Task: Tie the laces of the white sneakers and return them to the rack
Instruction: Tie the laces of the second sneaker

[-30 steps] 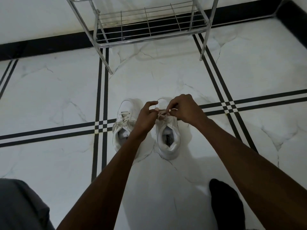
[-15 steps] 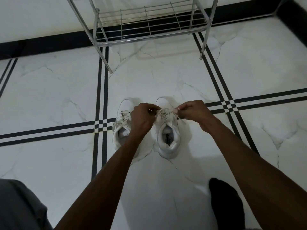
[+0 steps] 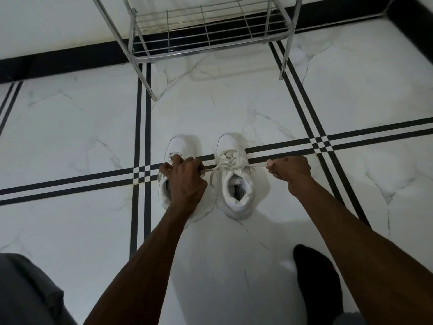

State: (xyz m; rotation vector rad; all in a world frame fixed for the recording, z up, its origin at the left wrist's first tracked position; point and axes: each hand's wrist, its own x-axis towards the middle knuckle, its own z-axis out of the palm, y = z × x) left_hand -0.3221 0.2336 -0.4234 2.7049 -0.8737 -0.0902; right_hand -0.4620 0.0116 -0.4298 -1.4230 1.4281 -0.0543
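Your left hand (image 3: 185, 177) and right hand (image 3: 290, 168) each pinch 1 lace end (image 3: 256, 164) of the right sneaker (image 3: 236, 181), pulled taut sideways, near the rack (image 3: 206, 26).

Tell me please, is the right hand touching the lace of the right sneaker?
Touching. The head view shows the right hand pinching the end of the lace, which runs taut from its fingertips back to the right sneaker.

One head-worn wide view looks steeply down and forward at the floor (image 3: 234, 242); the rack (image 3: 208, 31) stands farthest ahead.
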